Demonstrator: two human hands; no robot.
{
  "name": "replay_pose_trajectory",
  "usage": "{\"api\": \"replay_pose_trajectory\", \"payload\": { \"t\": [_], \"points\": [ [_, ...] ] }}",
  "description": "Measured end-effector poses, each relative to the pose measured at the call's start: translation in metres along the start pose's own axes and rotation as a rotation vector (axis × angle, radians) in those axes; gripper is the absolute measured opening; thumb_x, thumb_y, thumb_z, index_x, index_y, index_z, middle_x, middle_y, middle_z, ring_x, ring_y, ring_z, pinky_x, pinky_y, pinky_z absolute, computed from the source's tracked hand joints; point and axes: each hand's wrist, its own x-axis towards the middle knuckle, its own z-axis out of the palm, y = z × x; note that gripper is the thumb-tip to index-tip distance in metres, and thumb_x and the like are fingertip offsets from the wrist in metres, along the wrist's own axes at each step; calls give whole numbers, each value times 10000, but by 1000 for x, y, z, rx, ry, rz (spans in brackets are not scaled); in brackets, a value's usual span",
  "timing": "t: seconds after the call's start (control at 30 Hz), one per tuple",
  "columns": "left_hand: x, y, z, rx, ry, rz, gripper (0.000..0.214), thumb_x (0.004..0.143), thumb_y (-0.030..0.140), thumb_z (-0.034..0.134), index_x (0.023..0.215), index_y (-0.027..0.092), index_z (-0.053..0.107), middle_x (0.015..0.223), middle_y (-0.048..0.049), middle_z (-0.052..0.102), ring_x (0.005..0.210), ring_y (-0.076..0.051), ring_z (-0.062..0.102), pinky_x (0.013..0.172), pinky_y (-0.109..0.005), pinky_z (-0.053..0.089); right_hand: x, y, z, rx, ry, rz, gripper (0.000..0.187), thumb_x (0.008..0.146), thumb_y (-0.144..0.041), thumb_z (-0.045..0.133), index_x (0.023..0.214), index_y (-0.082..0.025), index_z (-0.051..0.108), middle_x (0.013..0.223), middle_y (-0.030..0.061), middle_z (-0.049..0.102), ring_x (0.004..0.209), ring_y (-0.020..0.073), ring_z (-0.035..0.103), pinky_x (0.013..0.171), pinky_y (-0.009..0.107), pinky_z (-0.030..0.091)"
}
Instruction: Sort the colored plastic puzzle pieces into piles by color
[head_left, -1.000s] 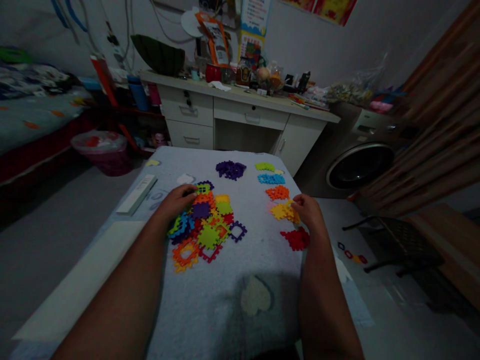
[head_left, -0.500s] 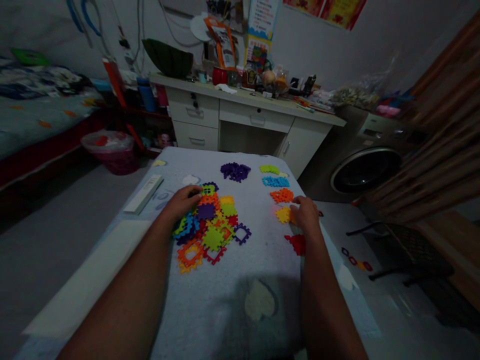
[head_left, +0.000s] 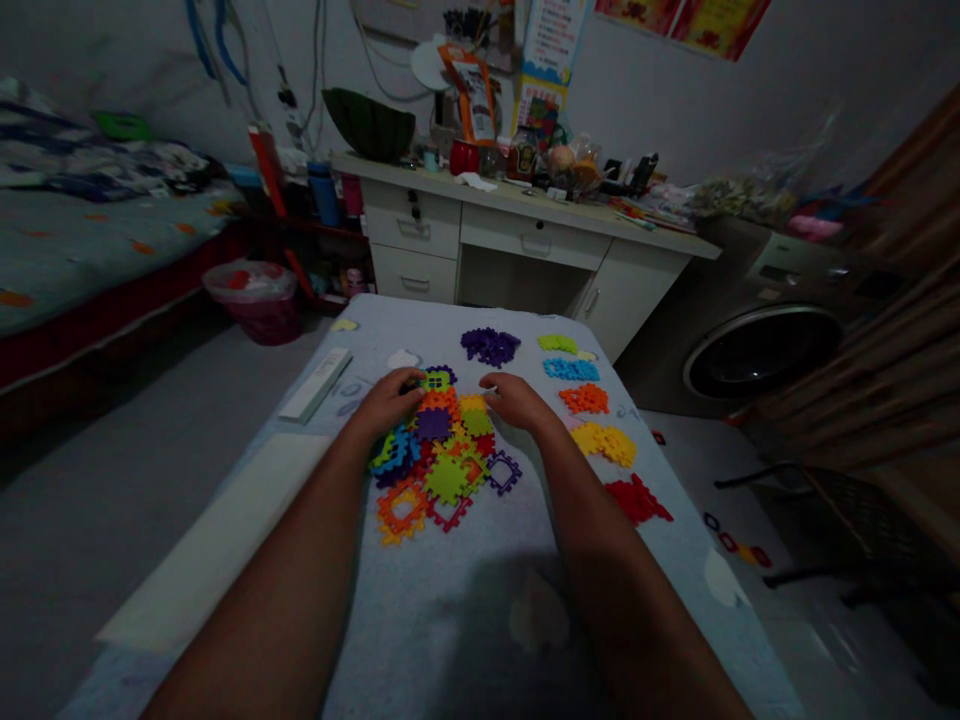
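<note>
A mixed heap of toothed plastic building tiles (head_left: 448,480) in green, orange, yellow, red, blue and purple lies on the cloth-covered table. At the heap's upper left is my left hand (head_left: 388,402), thumb and fingers apart, its fingertips beside a green window tile (head_left: 437,380). My right hand (head_left: 517,400) is over the heap's upper right edge, fingers apart near a yellow-green tile (head_left: 475,420). I see nothing held in it. Single-colour piles line the right side: green (head_left: 558,343), blue (head_left: 571,370), orange (head_left: 584,399), yellow (head_left: 606,443) and red (head_left: 637,500). A purple pile (head_left: 490,346) lies at the far middle.
A long white box (head_left: 316,385) lies along the table's left side. Beyond the table stands a white desk (head_left: 412,225) crowded with objects. A washing machine (head_left: 757,320) is at the right, a pink waste bin (head_left: 255,305) at the left.
My right hand has moved left from the yellow pile to the mixed heap. My left hand stays at the heap. The whole view has shifted slightly.
</note>
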Motion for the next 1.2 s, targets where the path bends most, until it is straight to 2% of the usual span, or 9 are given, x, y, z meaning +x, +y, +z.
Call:
{"api": "replay_pose_trajectory", "payload": {
  "t": [0.2, 0.43, 0.6, 0.7, 0.8, 0.9, 1.03, 1.1, 1.2],
  "points": [
    [-2, 5, 0, 47, 29, 23, 411, 737, 385, 621, 1108, 213, 660, 1120, -78, 664, 1035, -267, 605, 850, -388, 498, 14, 6, 26, -48, -8, 54, 246, 824, -121, 521, 993, -149, 697, 1020, 97, 669, 959, 182, 563, 873, 271, 400],
    [-1, 3, -1, 91, -24, 19, 408, 764, 422, 598, 1104, 206, 665, 962, -64, 688, 898, -246, 622, 769, -372, 506, 10, 9, 36, 143, 152, 99, 174, 739, -76, 568, 846, -167, 671, 904, 42, 638, 856, 153, 548, 797, 252, 408],
    [2, -2, -1, 96, -31, 44, 421, 750, 431, 599, 1098, 205, 673, 962, -54, 687, 885, -236, 619, 765, -360, 508, 8, 13, 20, 328, 283, 98, 127, 695, -71, 578, 761, -170, 625, 777, -11, 620, 755, 131, 559, 733, 243, 418],
    [3, -3, -1, 90, -20, 46, 431, 749, 444, 599, 1096, 201, 678, 953, -54, 688, 887, -238, 620, 770, -362, 509, 3, 16, 4, 443, 336, 50, 150, 699, -116, 570, 823, -171, 634, 777, -20, 617, 718, 126, 555, 698, 243, 431],
    [3, -3, 0, 81, -24, 38, 430, 745, 447, 602, 1092, 205, 679, 962, -55, 693, 887, -239, 626, 769, -361, 510, -9, 21, -17, 525, 323, 34, 216, 716, -151, 537, 897, -176, 652, 787, -16, 631, 676, 124, 555, 655, 243, 444],
    [3, -4, 0, 74, -31, 32, 434, 748, 452, 595, 1096, 206, 674, 970, -58, 695, 884, -238, 631, 766, -363, 511, -29, 30, -39, 460, 297, 47, 254, 696, -131, 514, 885, -173, 678, 820, 7, 651, 710, 133, 574, 683, 255, 461],
    [3, -5, 1, 65, -28, 35, 432, 754, 452, 588, 1097, 203, 671, 967, -62, 697, 886, -239, 632, 776, -371, 511, -66, 49, -60, 317, 232, 17, 254, 687, -103, 505, 829, -173, 704, 923, 40, 671, 851, 159, 606, 815, 290, 469],
    [3, -4, 1, 65, -28, 38, 435, 752, 453, 585, 1096, 201, 671, 970, -63, 698, 894, -241, 632, 782, -371, 511, -84, 60, -63, 266, 196, 31, 184, 732, -145, 527, 782, -172, 702, 900, 47, 673, 878, 172, 610, 840, 303, 461],
    [4, -4, 0, 79, -29, 36, 446, 746, 459, 585, 1096, 196, 669, 978, -63, 698, 923, -250, 630, 800, -370, 511, -107, 78, -58, 181, 199, 116, 133, 765, -222, 568, 743, -172, 689, 840, 45, 660, 798, 171, 600, 778, 302, 460]
  ]
}}
